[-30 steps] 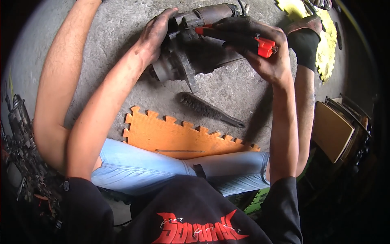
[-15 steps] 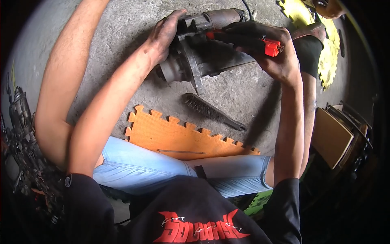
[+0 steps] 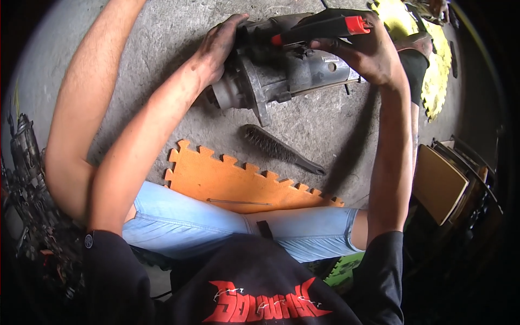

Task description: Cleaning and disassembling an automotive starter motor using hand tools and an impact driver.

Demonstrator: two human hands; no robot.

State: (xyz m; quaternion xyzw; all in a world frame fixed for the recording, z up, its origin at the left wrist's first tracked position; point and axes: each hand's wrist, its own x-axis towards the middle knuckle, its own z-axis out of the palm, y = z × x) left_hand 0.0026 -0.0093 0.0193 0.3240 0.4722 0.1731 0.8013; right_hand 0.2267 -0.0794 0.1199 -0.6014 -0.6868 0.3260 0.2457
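A dark grey starter motor (image 3: 309,75) lies on the concrete floor, its flanged end toward the left. My left hand (image 3: 221,46) grips it near that flange, with some fingers hidden behind the housing. In my right hand (image 3: 374,59) is a black-and-red hand tool (image 3: 325,30), held across the top of the motor. Its red tip is close to the part of the motor beside my left hand; whether they touch I cannot tell. A black wire brush (image 3: 281,150) rests on the floor nearer to me.
Before my legs lies an orange foam mat (image 3: 216,176) with a thin metal rod (image 3: 238,202) on it. Yellow foam mats (image 3: 439,70) are at the far right. Flat boards (image 3: 441,184) stand at the right, and dark metal parts (image 3: 32,179) pile up at the left.
My right hand has shifted, and the tool's rear red end has risen away from me, uncovering more of the motor's body. My left hand stays in place on the motor.
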